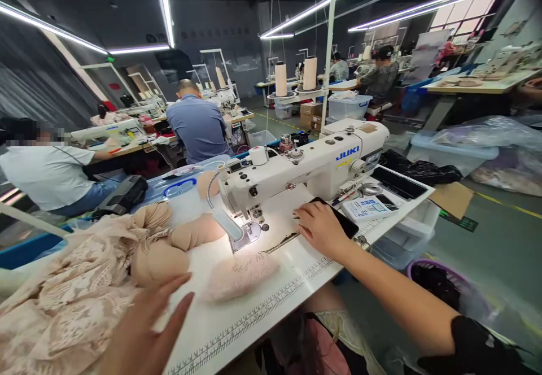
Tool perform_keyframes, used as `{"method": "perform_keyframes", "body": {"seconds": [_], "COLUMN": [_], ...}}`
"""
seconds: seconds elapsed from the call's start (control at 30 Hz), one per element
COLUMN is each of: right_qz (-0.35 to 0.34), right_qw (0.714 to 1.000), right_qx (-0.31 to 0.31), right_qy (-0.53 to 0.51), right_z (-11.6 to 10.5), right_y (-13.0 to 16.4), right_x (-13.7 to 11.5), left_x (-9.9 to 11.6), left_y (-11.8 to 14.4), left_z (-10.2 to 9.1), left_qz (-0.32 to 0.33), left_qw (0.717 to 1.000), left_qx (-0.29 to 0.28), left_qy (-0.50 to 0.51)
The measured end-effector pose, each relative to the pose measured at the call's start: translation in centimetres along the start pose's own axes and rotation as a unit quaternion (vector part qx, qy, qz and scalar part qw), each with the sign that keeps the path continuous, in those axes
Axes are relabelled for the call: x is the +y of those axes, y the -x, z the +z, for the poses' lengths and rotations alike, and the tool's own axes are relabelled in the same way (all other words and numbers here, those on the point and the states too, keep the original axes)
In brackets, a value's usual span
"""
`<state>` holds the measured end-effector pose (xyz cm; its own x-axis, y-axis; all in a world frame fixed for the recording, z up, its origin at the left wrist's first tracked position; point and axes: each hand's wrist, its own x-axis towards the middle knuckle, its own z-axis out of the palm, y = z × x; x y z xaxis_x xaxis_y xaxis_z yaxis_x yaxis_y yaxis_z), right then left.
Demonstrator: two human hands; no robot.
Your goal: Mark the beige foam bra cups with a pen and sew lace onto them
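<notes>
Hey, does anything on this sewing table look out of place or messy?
Mostly tidy. The lace is heaped loosely at the table's left end, spilling over the near edge, and a dark phone lies under the right hand beside the sewing machine.

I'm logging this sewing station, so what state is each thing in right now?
White JUKI sewing machine: needle lamp lit, nothing under the presser foot.
Pink lace cup piece: lying loose on the white table, in front of the needle.
Beige lace fabric pile: heaped at the table's left.
Black phone: flat on the table, screen dark.
Left hand: open, fingers spread, by the pile.
Right hand: resting palm down, partly on the phone, no grip.
</notes>
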<state>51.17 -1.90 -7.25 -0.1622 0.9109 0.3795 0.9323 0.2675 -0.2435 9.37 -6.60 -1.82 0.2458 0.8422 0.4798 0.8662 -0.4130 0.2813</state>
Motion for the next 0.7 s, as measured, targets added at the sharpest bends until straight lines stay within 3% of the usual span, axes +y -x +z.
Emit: {"method": "perform_keyframes", "body": {"seconds": [0.07,0.13,0.27,0.37,0.47,0.5,0.57,0.63,0.7], "right_qz": [-0.020,-0.020,0.030,0.031,-0.041,-0.072,-0.132,-0.195,-0.264], "right_qw": [0.991,0.961,0.896,0.871,0.892,0.903,0.924,0.936,0.925], "right_qx": [0.008,-0.023,-0.092,-0.094,-0.062,-0.057,-0.058,-0.077,-0.125], "right_qy": [-0.134,-0.275,-0.433,-0.481,-0.446,-0.419,-0.353,-0.284,-0.244], "right_z": [0.7,1.6,3.2,3.4,3.0,2.8,2.5,2.2,1.7], "right_y": [0.4,0.6,0.4,0.2,0.9,1.2,2.2,3.4,4.4], "right_x": [-1.7,-3.8,-7.5,-8.7,-8.3,-8.1,-7.9,-8.0,-8.1], "left_x": [2.2,3.9,5.5,4.3,1.8,1.3,1.5,3.5,6.1], "left_y": [0.1,0.0,0.1,0.8,1.3,1.1,0.5,-0.5,-1.5], "left_z": [3.4,6.1,8.5,7.9,4.9,3.7,1.8,1.1,2.0], "left_qz": [0.056,0.070,0.124,0.153,0.087,0.062,0.066,0.166,0.301], "left_qw": [0.998,0.997,0.991,0.982,0.971,0.969,0.975,0.978,0.950], "left_qx": [0.007,0.006,-0.022,-0.112,-0.186,-0.181,-0.106,-0.034,-0.056], "left_qy": [0.024,0.042,0.037,-0.013,-0.122,-0.159,-0.182,-0.126,-0.068]}}
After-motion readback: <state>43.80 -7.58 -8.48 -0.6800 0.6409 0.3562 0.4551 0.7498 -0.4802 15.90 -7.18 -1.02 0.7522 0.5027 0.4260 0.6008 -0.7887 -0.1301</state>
